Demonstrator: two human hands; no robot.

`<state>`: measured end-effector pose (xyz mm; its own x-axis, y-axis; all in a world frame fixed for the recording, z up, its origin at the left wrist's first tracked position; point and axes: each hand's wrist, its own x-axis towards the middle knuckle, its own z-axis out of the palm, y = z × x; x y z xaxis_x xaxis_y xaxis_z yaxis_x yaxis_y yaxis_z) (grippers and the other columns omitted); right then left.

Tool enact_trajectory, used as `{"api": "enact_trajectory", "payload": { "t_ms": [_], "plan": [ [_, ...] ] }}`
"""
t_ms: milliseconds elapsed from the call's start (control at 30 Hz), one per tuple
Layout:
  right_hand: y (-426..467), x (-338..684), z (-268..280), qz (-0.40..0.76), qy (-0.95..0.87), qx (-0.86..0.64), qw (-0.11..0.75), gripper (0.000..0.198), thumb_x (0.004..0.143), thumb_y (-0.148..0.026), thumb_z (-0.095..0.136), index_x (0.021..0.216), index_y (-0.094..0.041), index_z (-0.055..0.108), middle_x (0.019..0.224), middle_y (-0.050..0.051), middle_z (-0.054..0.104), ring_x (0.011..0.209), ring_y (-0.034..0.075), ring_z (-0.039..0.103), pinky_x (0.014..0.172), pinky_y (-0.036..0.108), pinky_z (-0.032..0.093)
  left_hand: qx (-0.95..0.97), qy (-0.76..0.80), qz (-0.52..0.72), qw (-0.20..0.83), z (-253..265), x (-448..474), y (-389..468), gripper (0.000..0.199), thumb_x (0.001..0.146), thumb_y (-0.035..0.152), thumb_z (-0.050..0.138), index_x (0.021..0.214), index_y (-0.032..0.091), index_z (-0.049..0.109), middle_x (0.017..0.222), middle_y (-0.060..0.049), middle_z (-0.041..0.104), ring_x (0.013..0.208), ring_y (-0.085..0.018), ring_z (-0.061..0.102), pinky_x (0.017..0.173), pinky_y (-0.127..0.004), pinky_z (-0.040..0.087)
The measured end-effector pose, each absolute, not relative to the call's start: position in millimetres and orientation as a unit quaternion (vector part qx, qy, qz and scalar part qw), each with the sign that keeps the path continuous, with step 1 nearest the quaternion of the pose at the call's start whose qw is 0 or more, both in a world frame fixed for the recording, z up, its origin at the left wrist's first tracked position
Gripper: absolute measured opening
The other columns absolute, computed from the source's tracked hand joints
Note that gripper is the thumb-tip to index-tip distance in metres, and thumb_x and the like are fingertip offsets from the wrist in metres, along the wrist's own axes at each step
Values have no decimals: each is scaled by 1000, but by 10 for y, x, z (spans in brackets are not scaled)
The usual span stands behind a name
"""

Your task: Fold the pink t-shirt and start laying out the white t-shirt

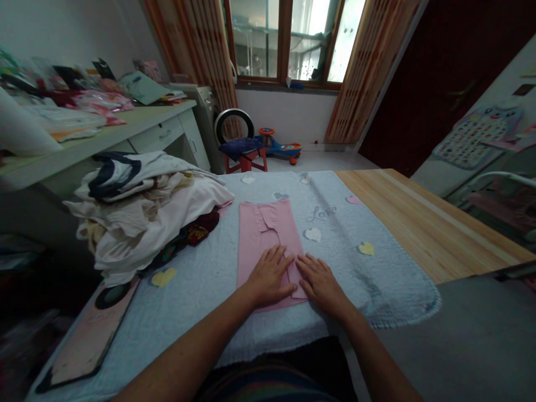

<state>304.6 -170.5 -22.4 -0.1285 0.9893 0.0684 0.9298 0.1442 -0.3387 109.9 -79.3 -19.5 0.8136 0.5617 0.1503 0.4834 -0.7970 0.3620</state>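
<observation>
Cloth [250, 240], pink and folded, lies by the tabletop's [419, 223] near edge. The left hand [271, 277] rests on it, the right hand [321, 283] at its right side — each grip open flat, pinching nothing. Press evenly, flap [291, 237] straight — dragging could crease it.

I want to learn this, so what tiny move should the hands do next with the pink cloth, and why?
Maybe the left hand should smooth the upper layer of the pink cloth, because that layer's edge looks curved and uneven. The left hand rests on the cloth, and the right hand is at its right edge.
</observation>
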Motion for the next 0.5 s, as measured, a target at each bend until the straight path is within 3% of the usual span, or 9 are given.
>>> {"api": "enact_trajectory", "payload": {
  "t_ms": [167,267,500],
  "plan": [
    [-1790,3059,-173,99,-745,-655,76,57,94,-26,46,151,-26,39,157,2,37,147,23,27,120,49,22,946,253,124,163,-159,1080,-806,76,82,48,66,148,19,40,159,-15,31,149,-31,23,119,-51,24],
    [-1852,3096,-182,96,-746,-656,68,55,95,-28,46,150,-29,40,157,1,36,148,24,26,119,50,22,948,235,125,173,-136,1065,-818,70,85,46,63,147,20,42,157,-13,37,147,-27,30,120,-49,24],
    [-1995,3241,-145,132,-758,-625,132,42,94,-28,51,136,-32,58,151,2,47,144,26,34,116,53,29,950,192,157,192,-104,1031,-823,44,88,37,64,129,24,60,145,-11,53,137,-27,44,116,-49,30]
  ]
}}
